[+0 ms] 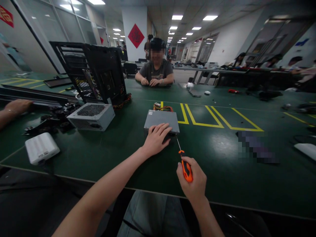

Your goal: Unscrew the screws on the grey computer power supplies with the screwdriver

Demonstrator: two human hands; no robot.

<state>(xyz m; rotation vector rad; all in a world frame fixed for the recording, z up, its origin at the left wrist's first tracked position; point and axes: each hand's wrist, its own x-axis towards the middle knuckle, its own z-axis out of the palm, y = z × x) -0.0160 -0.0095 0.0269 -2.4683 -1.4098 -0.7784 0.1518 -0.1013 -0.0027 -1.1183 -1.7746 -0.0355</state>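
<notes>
A single camera is sitting on the person's head, looking forward and slightly down across a green table (222,144). It is catching both forearms reaching out from the bottom edge, close to the lens, and the near table edge just below. Farther off, it is taking in a seated person (156,70) opposite and the long room behind.

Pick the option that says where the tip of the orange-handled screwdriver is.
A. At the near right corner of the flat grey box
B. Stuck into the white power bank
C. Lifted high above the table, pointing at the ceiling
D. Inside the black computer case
A: the right hand holds the screwdriver with its tip at the near right corner of the grey box, which the left hand rests on.
</notes>
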